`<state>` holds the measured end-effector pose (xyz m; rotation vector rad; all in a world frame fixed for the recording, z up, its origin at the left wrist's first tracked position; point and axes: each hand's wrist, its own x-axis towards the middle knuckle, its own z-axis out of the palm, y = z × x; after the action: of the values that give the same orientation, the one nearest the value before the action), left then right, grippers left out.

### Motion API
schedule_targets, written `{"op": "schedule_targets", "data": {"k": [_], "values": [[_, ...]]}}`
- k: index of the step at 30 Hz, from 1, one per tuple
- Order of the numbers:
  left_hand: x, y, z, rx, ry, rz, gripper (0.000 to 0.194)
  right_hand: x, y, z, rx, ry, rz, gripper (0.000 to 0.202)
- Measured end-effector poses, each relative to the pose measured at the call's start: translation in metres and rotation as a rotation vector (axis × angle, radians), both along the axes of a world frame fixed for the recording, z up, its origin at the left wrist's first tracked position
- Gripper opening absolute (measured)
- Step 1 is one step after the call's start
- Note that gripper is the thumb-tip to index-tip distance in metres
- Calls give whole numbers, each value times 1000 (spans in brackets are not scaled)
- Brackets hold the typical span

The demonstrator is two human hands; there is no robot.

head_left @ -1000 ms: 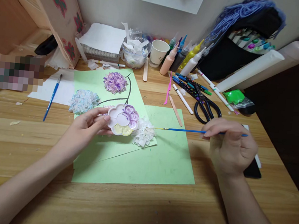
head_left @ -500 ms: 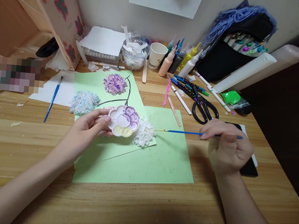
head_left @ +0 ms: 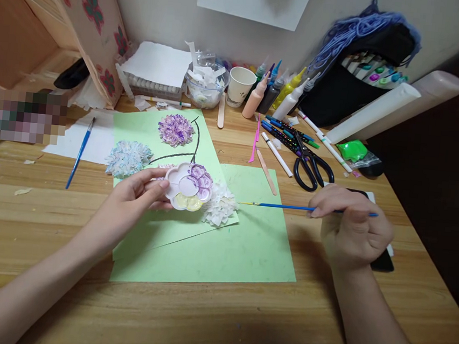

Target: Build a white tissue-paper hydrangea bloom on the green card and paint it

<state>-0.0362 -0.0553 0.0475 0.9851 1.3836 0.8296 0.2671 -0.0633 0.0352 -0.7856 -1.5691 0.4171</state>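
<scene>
Left hand has a flower-shaped paint palette pinched by its left rim, thumb on top, fingers under it, lifted just over the middle of the table. Right hand is closed around a thin blue paintbrush, held level with the yellow-tipped bristles pointing left toward the palette but well short of it.

The palette has purple in the upper wells and pale yellow in the lower ones. Right beside it, touching its right edge, there's a white tissue flower on a green sheet. That sheet overlaps a second green sheet nearer the front edge. Further back on the first sheet sit a purple tissue flower and a bluish one, joined by black stems.

Scissors lie beyond the right hand, paint bottles and a paper cup along the back edge, and a spare blue brush toward the left edge.
</scene>
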Motion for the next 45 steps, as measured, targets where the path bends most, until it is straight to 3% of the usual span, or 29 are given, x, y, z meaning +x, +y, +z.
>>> {"op": "schedule_targets", "data": {"k": [7,12,23,30,45], "values": [[-2,0,-3,10,3,-1,44,1,0,3,1,106,-24,35],[0,0,0,1,15,7,44,7,3,7,-143,61,31,31],[2,1,0,13,66,14,42,6,4,3,-198,36,59,32],[2,0,0,20,76,30,41,8,6,3,-172,110,-14,33],[2,2,-1,22,74,32,40,7,8,1,-230,115,-39,32]]}}
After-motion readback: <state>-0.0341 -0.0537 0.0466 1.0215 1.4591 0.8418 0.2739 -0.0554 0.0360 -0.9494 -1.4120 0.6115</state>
